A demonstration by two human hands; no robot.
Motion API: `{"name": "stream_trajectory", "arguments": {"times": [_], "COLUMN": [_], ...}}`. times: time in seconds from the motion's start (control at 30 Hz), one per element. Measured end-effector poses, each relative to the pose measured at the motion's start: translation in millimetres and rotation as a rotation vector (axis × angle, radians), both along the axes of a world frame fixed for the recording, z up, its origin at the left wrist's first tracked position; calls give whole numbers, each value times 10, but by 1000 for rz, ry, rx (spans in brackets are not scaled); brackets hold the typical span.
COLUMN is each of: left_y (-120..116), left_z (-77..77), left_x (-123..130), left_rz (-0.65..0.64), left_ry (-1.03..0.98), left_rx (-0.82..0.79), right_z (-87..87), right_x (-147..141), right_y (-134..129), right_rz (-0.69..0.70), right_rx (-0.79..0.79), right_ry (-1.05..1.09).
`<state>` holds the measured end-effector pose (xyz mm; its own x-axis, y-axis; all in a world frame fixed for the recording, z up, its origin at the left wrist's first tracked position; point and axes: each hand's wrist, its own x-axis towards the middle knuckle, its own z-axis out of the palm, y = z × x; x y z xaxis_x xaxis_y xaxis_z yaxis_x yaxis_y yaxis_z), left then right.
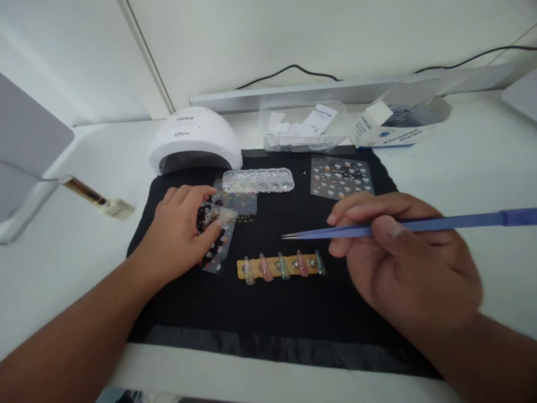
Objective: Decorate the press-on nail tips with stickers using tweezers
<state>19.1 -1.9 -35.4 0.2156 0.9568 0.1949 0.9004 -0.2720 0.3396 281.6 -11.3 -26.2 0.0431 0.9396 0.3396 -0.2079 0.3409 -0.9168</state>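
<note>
My right hand (403, 257) grips a pair of purple tweezers (440, 223), their fine tips pointing left above the black mat with nothing visible between them. Below the tips lies a tan strip (272, 270) bearing several false nails (283, 266) in clear, pink and bluish tints. My left hand (180, 226) rests with thumb and fingers apart at the edge of a clear nail sticker sheet (220, 246). A second sticker sheet (245, 202) lies partly beneath that one. Behind them sits a compartment case (259, 181) of small decorations.
A white nail lamp (197, 140) stands at back left. Behind the black mat (277, 313) are a clear tub (304, 129) and an opened alcohol pad box (398, 126). Another sticker sheet (342, 177) lies right. A polish bottle (98, 197) is at left.
</note>
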Motion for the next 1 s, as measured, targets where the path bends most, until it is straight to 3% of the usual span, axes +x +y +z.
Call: {"name": "stream_trajectory", "arguments": {"times": [0.3,0.57,0.7,0.87,1.0], "left_y": [-20,113,227,250,170], "left_z": [-83,20,-52,-215,-153], "left_x": [211,281,329,332,318], "left_rz": [105,139,107,24,-64], "left_ry": [160,100,-76,-437,-720], "left_rx": [-74,-155,-179,-181,-149], "right_z": [-10,-64,-72,-68,-5], "right_x": [58,107,106,159,205], "right_y": [40,185,181,148,101], "right_rz": [25,5,5,40,111], "right_rx": [-46,-82,-90,-45,19], "right_ry": [89,200,205,201,195]}}
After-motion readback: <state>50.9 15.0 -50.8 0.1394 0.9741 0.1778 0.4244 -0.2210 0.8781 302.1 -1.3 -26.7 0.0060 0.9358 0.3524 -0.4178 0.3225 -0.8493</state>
